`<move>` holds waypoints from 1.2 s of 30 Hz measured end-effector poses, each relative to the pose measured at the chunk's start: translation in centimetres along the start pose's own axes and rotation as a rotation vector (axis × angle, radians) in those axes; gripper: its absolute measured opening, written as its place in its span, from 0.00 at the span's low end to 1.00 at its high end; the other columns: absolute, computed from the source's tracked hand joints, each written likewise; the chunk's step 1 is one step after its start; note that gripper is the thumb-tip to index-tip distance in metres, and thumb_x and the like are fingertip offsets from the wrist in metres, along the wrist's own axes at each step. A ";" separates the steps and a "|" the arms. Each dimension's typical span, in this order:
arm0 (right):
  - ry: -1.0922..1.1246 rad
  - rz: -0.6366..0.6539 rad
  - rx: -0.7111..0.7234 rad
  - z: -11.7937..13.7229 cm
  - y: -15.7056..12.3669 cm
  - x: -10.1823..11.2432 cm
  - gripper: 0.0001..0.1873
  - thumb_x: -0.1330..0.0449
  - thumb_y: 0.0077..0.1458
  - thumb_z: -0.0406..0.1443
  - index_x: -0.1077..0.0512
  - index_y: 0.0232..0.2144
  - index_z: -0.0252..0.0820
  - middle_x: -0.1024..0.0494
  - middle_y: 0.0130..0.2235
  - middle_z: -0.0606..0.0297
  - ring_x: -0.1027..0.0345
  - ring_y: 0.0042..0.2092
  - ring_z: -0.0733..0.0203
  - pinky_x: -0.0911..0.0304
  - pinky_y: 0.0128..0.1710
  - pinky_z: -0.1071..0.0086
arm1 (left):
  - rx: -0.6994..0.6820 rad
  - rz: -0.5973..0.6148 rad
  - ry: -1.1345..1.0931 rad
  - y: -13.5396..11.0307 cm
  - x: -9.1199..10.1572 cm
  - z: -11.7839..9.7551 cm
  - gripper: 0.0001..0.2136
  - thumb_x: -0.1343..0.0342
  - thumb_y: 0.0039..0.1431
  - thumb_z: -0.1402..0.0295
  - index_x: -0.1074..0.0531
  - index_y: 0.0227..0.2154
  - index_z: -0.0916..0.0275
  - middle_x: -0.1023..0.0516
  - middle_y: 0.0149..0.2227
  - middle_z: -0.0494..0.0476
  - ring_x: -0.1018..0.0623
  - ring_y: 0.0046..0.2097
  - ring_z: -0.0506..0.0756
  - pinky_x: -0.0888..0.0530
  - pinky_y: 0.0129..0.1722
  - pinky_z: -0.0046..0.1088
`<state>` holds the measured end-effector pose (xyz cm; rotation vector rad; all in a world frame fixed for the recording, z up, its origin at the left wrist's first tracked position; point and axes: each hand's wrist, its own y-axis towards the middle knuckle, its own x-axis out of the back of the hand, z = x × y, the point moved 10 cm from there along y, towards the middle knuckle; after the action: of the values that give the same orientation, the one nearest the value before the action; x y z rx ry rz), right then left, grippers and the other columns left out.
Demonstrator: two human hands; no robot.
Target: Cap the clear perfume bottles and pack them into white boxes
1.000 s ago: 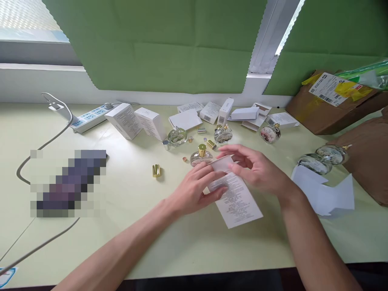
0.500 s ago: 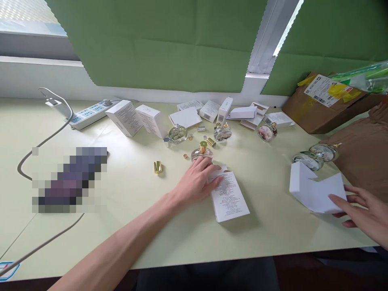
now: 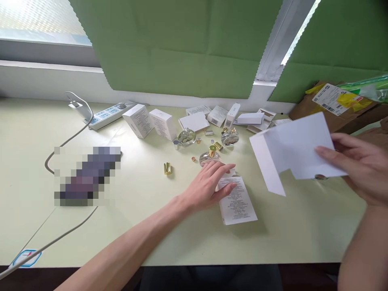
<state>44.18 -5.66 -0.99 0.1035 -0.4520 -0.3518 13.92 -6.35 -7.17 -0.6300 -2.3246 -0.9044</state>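
Note:
My right hand (image 3: 360,165) is closed on a folded white cardboard insert (image 3: 298,145), raised above the right side of the table. Its side panel hangs down at the left, and a notch is cut in its lower edge. My left hand (image 3: 210,184) has its fingers stretched out and its thumb apart. It lies over the top end of a white printed box (image 3: 238,206), whose end flap (image 3: 229,173) is open. Just beyond the fingertips is a clear perfume bottle (image 3: 207,157) with a gold top (image 3: 213,150); its lower part is hidden by the hand.
Perfume bottles (image 3: 187,137), white boxes (image 3: 138,121) and loose caps (image 3: 167,168) lie across the back and middle. A power strip (image 3: 106,116), a cable and a pixelated dark object (image 3: 91,173) are on the left. A brown carton (image 3: 309,103) stands at the back right.
My right hand has lifted the white cardboard insert off the table and moved it up and left. My left hand stays by the bottle and box. The view has shifted slightly.

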 end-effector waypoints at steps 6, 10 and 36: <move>0.324 0.435 -0.015 0.7 0.8 -11.9 0.18 0.32 0.53 0.42 0.22 0.47 0.48 0.19 0.44 0.63 0.27 0.34 0.64 0.32 0.25 0.75 | 0.114 -0.041 -0.450 0.0 0.5 1.3 0.37 0.44 0.63 0.51 0.56 0.69 0.51 0.35 0.62 0.66 0.26 0.51 0.59 0.26 0.47 0.38; 0.311 0.559 0.000 0.5 -1.1 -15.6 0.19 0.34 0.55 0.43 0.24 0.50 0.51 0.21 0.39 0.65 0.28 0.33 0.63 0.31 0.24 0.73 | 0.215 -0.096 -0.558 -0.1 1.0 1.8 0.44 0.43 0.60 0.48 0.65 0.70 0.50 0.37 0.64 0.67 0.28 0.58 0.64 0.26 0.51 0.42; 0.329 0.951 0.037 1.7 -5.4 -19.2 0.29 0.39 0.60 0.49 0.39 0.61 0.58 0.32 0.58 0.59 0.27 0.45 0.58 0.28 0.39 0.66 | 0.165 -0.172 -0.797 -0.1 0.7 0.6 0.34 0.40 0.61 0.54 0.53 0.64 0.43 0.35 0.60 0.59 0.24 0.53 0.59 0.25 0.55 0.47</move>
<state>25.62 -3.98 -8.22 -0.0255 -0.1431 0.6024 13.12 -5.88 -7.09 -0.8354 -3.1609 -0.5708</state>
